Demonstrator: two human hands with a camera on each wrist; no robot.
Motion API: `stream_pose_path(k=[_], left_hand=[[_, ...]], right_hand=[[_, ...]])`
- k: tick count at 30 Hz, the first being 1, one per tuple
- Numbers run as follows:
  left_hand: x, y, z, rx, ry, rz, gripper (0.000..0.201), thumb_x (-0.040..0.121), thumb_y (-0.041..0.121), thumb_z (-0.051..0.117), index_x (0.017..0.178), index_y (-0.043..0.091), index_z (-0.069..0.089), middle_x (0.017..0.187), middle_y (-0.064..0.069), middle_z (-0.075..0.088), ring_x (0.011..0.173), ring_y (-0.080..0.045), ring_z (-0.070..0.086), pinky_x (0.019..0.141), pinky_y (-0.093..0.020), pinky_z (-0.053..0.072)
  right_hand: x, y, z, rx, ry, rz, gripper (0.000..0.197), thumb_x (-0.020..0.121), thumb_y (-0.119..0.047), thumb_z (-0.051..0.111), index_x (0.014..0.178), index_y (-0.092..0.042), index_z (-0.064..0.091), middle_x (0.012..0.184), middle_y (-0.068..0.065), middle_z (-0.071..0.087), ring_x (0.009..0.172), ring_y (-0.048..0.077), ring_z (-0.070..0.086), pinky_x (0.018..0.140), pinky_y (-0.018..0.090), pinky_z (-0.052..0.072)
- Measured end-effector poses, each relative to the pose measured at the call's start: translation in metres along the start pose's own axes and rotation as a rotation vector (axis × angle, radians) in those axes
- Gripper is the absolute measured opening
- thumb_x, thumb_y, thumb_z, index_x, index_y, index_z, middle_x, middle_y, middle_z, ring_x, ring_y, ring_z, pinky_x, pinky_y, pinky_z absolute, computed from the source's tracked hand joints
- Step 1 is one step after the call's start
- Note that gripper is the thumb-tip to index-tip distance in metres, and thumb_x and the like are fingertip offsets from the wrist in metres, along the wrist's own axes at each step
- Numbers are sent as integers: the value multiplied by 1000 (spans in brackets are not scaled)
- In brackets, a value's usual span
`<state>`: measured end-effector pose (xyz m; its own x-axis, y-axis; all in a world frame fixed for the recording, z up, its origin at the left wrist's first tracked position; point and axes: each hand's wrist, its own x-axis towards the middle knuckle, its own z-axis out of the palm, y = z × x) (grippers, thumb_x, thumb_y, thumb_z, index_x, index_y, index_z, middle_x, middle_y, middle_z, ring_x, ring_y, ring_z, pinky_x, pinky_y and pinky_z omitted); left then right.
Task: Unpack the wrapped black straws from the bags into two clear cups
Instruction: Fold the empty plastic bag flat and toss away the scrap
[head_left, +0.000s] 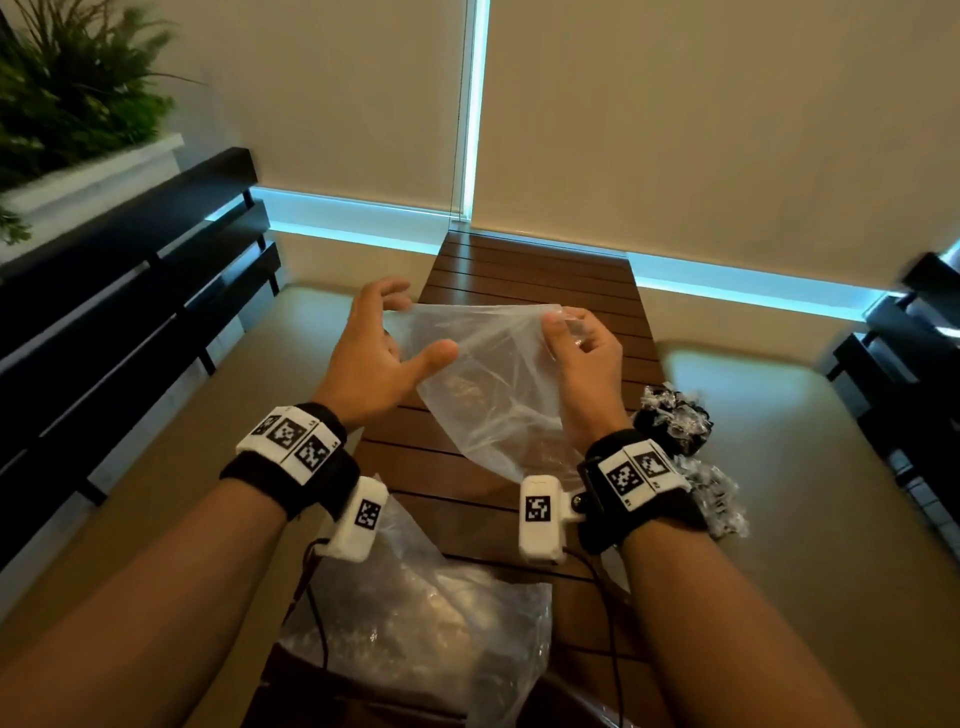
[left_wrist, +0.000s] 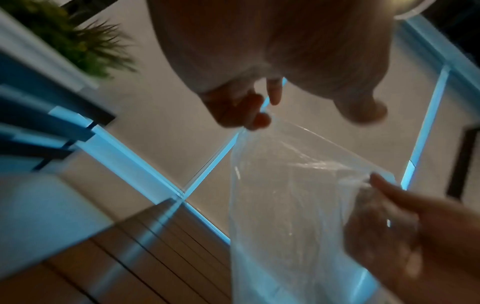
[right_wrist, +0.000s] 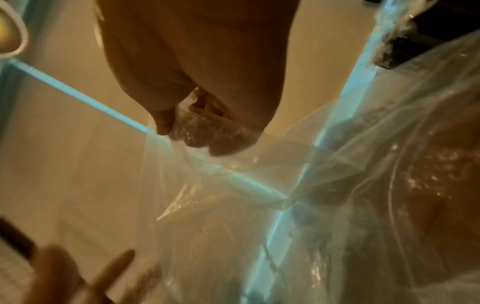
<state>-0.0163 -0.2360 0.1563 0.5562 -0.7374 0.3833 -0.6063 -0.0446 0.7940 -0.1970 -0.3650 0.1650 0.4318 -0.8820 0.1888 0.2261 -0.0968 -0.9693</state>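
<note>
A clear plastic bag (head_left: 493, 384) hangs open and looks empty above the wooden slatted table (head_left: 535, 275). My right hand (head_left: 563, 325) pinches the right end of its top edge; in the right wrist view the curled fingers (right_wrist: 205, 133) bunch the film. My left hand (head_left: 410, 325) is at the left end, where its curled fingers (left_wrist: 252, 115) catch the bag's corner (left_wrist: 298, 195) while the thumb stands apart. Two bunches of wrapped black straws (head_left: 672, 418) (head_left: 719, 499) stand upright at the table's right edge, just past my right wrist. The cups under them are hidden.
A second clear bag (head_left: 431, 623) lies crumpled on the near end of the table under my forearms. A black slatted bench (head_left: 130, 322) runs along the left with a planter (head_left: 67, 78) behind it. Dark furniture (head_left: 914, 364) stands at the right.
</note>
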Motion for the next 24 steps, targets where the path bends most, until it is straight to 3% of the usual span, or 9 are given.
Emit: stream_pose_path(k=[3, 7, 9, 13, 15, 17, 20, 22, 24], left_hand=[[0, 4, -2, -362, -210, -201, 97, 74, 40, 77, 152, 34, 19, 127, 9, 58, 83, -5, 60, 59, -11, 49], [1, -2, -4, -561, -249, -325, 89, 79, 9, 74, 149, 36, 26, 89, 2, 72, 59, -6, 55, 53, -19, 45], [2, -2, -4, -611, -169, -349, 74, 77, 13, 74, 143, 26, 44, 97, -2, 66, 59, -8, 49, 51, -18, 43], [-1, 10, -5, -590, -243, -240, 41, 76, 27, 72, 115, 15, 70, 89, -6, 65, 59, -8, 47, 48, -16, 38], [-4, 16, -6, -492, -324, -187, 27, 85, 15, 67, 111, 11, 70, 86, 11, 70, 63, 1, 59, 52, -12, 43], [-7, 15, -6, -317, -387, -139, 14, 92, 11, 61, 101, 12, 72, 90, 10, 66, 70, 7, 59, 58, -11, 45], [-13, 9, -8, -272, -346, -188, 23, 100, 21, 50, 90, 9, 68, 83, 10, 65, 65, 4, 56, 55, -10, 43], [-14, 10, -8, -366, -347, -268, 31, 103, 25, 43, 92, 5, 65, 73, 15, 68, 55, -1, 51, 49, -9, 40], [-13, 11, -5, -406, -343, -315, 36, 105, 29, 39, 91, 5, 62, 69, 8, 66, 52, -8, 44, 46, -12, 38]], right_hand=[[2, -5, -4, 94, -120, 21, 25, 96, -26, 61, 105, -3, 65, 100, 14, 67, 91, 28, 63, 88, 50, 52], [3, -12, -15, 123, -179, 12, 31, 93, -31, 63, 105, -2, 64, 98, 18, 63, 88, 33, 60, 83, 44, 54], [5, -6, -22, -14, -184, -9, 39, 88, -38, 69, 107, -4, 65, 106, 12, 69, 95, 29, 66, 86, 41, 56], [-2, 18, -26, -437, -195, -88, 11, 95, -32, 63, 92, -29, 72, 95, -10, 73, 87, 10, 67, 77, 35, 56], [-6, 20, -23, -272, -146, 15, 20, 101, -27, 53, 91, -26, 71, 93, -11, 70, 74, 11, 58, 60, 27, 50], [-9, 16, -22, -31, -111, 229, 24, 103, -31, 48, 95, -22, 70, 96, -7, 70, 76, 13, 54, 55, 24, 47], [-10, 19, -23, 216, -123, 430, 36, 99, -41, 50, 96, -8, 65, 101, 9, 66, 91, 23, 62, 68, 34, 59], [-11, 23, -21, 283, -75, 476, 52, 95, -46, 53, 114, 2, 59, 110, 18, 64, 102, 33, 64, 85, 46, 59], [-13, 24, -15, 326, -1, 462, 56, 94, -44, 57, 122, 6, 56, 113, 18, 69, 102, 32, 69, 89, 49, 57]])
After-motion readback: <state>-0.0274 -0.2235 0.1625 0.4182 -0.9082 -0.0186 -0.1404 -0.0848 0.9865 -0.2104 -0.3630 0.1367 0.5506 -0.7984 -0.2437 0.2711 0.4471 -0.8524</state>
